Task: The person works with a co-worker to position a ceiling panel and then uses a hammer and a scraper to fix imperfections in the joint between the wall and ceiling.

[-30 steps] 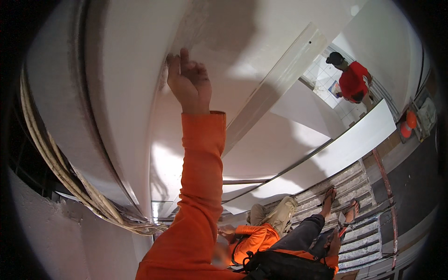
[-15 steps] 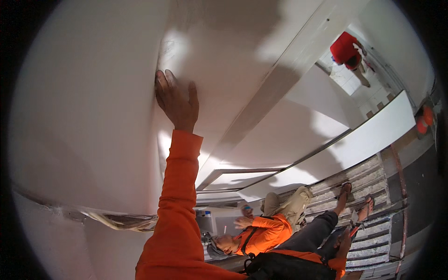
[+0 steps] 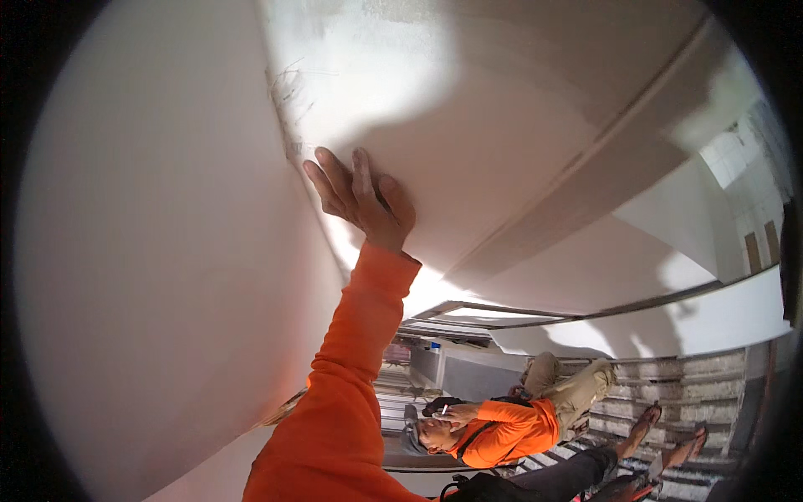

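Note:
My left hand (image 3: 364,197), in an orange sleeve, reaches up to a white wall surface (image 3: 502,109). Its fingers are apart and partly bent, and nothing shows in them. The fingertips are close to the corner seam (image 3: 288,138), where thin dark scratch-like marks run over the surface. Whether the whole palm touches the wall I cannot tell. At the bottom edge my right hand (image 3: 626,488) is mostly cut off, closed round a red-handled tool whose working end is hard to make out.
A co-worker in an orange top (image 3: 519,431) and beige trousers is close by on the right, a small white stick at their hand. My sandalled feet (image 3: 648,421) stand on a slatted platform (image 3: 703,368). A long white panel (image 3: 711,318) and a ridged strip (image 3: 585,184) cross the right side.
My left hand has shifted to the right and slightly down along the wall, its fingers more bent. My view has turned, so the co-worker appears farther right. My right hand has sunk toward the bottom edge.

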A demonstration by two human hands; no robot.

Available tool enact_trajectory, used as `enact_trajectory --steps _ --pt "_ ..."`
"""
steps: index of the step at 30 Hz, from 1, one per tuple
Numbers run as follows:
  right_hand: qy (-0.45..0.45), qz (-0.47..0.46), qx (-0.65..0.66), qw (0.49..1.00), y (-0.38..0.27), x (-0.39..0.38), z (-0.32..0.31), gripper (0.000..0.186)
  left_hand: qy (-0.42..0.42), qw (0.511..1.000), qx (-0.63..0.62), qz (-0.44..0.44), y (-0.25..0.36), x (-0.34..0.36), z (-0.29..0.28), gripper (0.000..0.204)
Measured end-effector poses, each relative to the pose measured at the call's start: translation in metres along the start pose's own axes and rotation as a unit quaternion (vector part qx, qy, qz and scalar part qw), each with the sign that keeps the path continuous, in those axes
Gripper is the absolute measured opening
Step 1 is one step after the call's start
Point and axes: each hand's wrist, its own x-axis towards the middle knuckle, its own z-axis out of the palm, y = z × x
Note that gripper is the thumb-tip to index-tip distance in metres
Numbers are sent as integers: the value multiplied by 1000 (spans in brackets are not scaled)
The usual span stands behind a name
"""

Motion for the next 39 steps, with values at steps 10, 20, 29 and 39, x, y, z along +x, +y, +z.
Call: enact_trajectory --steps 10,20,29,39 --pt "4 -10 -117 993 -50 27 -9 43 -4 999 -51 18 2 2 6 45" --pt "-3 -19 -170 985 -71 37 2 45 23 960 -243 -135 9 -23 27 48" --pt "9 -32 -175 984 -66 26 -5 47 48 965 -227 -120 6 -16 29 37" --pt "50 -105 -134 984 -29 8 -24 51 38 974 -207 -84 16 -4 2 24"
